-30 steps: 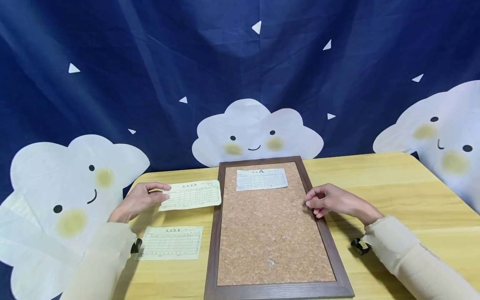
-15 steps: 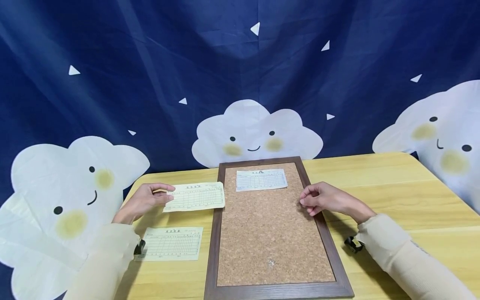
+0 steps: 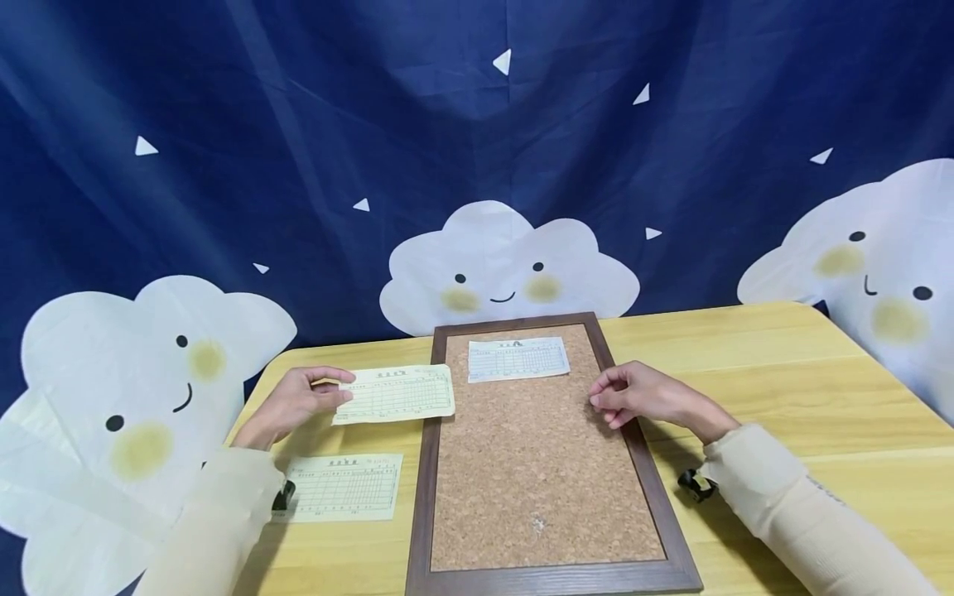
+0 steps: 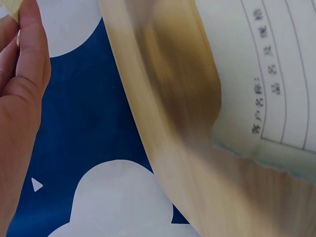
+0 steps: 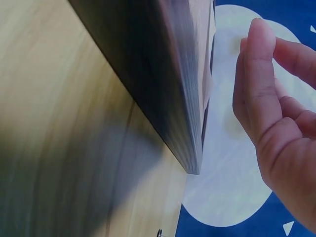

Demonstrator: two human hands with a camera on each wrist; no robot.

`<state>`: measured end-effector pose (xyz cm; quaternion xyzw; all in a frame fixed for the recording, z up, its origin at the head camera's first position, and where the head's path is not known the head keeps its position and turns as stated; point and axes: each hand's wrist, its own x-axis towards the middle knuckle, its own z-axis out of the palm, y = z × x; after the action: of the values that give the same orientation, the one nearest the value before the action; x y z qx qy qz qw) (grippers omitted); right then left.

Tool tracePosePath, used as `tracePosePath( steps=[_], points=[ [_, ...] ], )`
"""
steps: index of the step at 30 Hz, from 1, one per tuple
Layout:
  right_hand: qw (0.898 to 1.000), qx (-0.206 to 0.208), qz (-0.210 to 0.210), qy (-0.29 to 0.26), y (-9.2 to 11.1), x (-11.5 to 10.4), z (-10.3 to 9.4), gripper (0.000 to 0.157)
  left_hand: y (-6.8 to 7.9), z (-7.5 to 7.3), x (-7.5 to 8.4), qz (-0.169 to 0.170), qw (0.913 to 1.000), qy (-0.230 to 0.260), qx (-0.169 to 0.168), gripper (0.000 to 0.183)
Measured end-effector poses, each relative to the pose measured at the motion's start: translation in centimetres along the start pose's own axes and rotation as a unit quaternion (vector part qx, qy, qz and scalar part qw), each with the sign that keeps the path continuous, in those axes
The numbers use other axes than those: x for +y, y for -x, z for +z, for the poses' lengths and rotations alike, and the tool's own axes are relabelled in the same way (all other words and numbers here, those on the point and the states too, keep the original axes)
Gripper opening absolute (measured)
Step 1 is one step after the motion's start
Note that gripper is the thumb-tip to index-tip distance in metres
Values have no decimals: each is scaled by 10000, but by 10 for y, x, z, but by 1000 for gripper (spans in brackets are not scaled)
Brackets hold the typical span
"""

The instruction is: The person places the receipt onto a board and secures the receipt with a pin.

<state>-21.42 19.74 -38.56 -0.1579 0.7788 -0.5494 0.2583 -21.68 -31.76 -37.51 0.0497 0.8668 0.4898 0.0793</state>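
Note:
My left hand (image 3: 298, 401) pinches a pale yellow form slip (image 3: 398, 393) by its left edge, between thumb and fingers. The slip's right end overlaps the left frame of the cork board (image 3: 522, 472). Over the board's right side hovers my right hand (image 3: 644, 396), its thumb tip brought against the curled index finger. In the right wrist view its fingertips (image 5: 260, 37) meet; I cannot tell whether something small is hidden between them. A bluish-white form slip (image 3: 495, 364) lies at the top of the cork, with a small dark object at its upper edge.
Another greenish form slip (image 3: 346, 488) lies on the wooden table (image 3: 745, 364), left of the board, partly behind the left wrist's black camera (image 3: 284, 495). Behind the table hangs a blue curtain (image 3: 447, 124) with white clouds. A small whitish worn patch marks the lower cork.
My left hand has moved a little to the right with the yellow slip, which now overlaps the board's frame. My right hand has shifted slightly left, over the board.

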Motion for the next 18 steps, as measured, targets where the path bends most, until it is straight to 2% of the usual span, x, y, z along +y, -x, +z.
tracePosePath(
  steps=[11,18],
  points=[
    [10000,-20,-41,-25,-4,-3,4,22,-2,4,0,-6,9999,-153,15,39],
    [10000,9,-50,-11,-9,-4,7,22,-2,8,2,57,10000,-44,0,38]
  ],
)
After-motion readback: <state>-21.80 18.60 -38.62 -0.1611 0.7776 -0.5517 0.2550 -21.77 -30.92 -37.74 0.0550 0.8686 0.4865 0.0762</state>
